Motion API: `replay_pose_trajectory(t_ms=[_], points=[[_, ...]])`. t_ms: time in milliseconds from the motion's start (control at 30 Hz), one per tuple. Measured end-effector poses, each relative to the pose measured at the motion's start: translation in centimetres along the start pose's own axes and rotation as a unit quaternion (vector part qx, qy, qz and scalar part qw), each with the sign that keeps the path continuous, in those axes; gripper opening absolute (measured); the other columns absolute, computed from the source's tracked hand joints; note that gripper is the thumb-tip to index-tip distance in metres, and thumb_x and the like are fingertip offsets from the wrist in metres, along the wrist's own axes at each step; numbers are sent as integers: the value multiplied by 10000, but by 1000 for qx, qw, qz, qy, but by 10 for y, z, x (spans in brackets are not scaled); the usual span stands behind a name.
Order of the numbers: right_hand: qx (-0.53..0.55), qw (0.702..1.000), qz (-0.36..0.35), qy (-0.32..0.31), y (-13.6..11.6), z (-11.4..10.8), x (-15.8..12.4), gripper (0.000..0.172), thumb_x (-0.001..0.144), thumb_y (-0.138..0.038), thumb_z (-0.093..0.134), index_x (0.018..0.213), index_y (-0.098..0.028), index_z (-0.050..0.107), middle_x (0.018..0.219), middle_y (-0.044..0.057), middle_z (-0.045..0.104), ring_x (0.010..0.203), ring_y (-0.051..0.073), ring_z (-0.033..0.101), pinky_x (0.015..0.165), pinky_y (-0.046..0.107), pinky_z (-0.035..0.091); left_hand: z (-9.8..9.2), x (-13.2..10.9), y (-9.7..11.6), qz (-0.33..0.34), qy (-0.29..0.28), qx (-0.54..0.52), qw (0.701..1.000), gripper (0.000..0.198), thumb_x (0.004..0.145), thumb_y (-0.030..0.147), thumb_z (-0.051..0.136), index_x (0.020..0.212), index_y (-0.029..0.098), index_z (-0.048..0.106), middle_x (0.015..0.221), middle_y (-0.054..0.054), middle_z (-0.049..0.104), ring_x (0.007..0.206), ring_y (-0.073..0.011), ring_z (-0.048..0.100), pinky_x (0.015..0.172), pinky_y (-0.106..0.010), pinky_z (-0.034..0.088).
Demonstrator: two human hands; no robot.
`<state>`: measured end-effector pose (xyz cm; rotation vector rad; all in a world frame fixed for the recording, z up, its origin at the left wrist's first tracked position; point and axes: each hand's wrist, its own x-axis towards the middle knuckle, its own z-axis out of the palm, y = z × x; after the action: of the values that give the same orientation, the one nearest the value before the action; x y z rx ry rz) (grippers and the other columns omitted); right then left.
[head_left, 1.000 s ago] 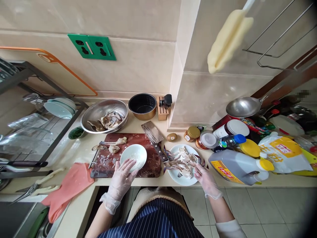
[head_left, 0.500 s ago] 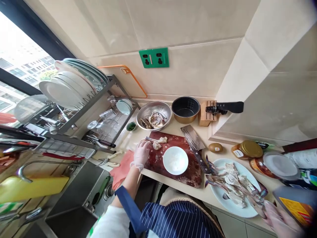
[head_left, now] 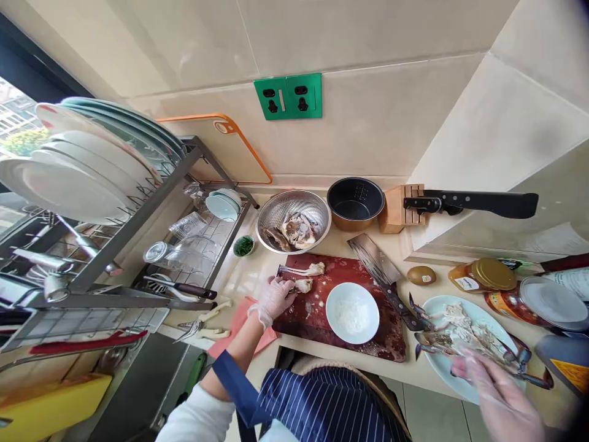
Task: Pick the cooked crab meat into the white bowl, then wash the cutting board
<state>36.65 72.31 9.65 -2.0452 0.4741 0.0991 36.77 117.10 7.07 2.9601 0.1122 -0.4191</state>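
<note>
My gloved left hand (head_left: 275, 299) reaches to the left end of the dark red cutting board (head_left: 313, 307), its fingers closed on a pale crab piece (head_left: 302, 285). Another crab piece (head_left: 313, 269) lies just beyond it. A white bowl (head_left: 352, 312) with white powder sits in the middle of the board. A cleaver (head_left: 381, 273) rests across the board's right edge. My gloved right hand (head_left: 499, 399), blurred, hovers over the near edge of a white plate (head_left: 442, 362) of cut crab; its fingers look spread and hold nothing I can see.
A steel colander (head_left: 294, 221) with crab shells, a dark pot (head_left: 355, 201) and a knife block (head_left: 400, 209) stand at the back. A dish rack (head_left: 138, 209) is at the left, scissors (head_left: 202, 319) and pink cloth (head_left: 230, 325) beside the sink. Jars and bottles (head_left: 483, 276) crowd the right.
My left hand moved from the white bowl to the crab pieces at the board's left end and closed on one. The view swung left. My right hand stayed by the plate.
</note>
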Motion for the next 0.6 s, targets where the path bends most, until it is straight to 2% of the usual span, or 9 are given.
replay_pose_trajectory(t_ms=[67,167,300,400,500,600], points=[[23,997,27,-73,-28,26,-13,527,733,-629,628,1088,-246,694,969,81,751,873,250,706,824,340,578,-2,-2,2,-19,6,-11,1000,221,869,245,528,1014,203,689,966,-99,712,953,-262,631,924,-411,405],[39,974,21,-223,-51,64,-27,526,743,-613,637,1104,-237,710,997,89,751,906,243,706,851,338,572,-5,-5,5,-36,8,-39,999,214,875,234,519,958,220,716,933,-80,726,889,-254,649,835,-375,440],[20,941,-34,-336,-56,104,-42,463,789,-587,598,1031,-216,736,943,87,751,872,233,696,840,336,555,4,-12,8,-50,61,-139,987,204,862,188,554,939,247,734,928,-37,745,901,-217,651,835,-325,448],[19,914,-46,-403,-51,122,-49,452,828,-569,560,1033,-203,729,919,79,739,827,215,683,812,332,547,19,-21,9,-62,111,-213,969,187,856,200,573,934,236,739,905,-41,749,880,-210,649,838,-326,459],[52,891,-25,-450,-43,132,-53,478,834,-575,550,1045,-181,719,879,81,725,795,205,669,768,328,549,27,-34,16,-79,148,-325,931,175,839,230,577,896,214,742,890,-45,739,849,-195,645,814,-314,481],[68,884,-20,-461,-40,139,-54,476,822,-571,566,1024,-171,726,820,71,714,724,183,646,719,320,543,22,-49,34,-164,121,-479,854,252,827,358,595,971,204,733,885,-32,723,676,-152,621,606,-258,489]])
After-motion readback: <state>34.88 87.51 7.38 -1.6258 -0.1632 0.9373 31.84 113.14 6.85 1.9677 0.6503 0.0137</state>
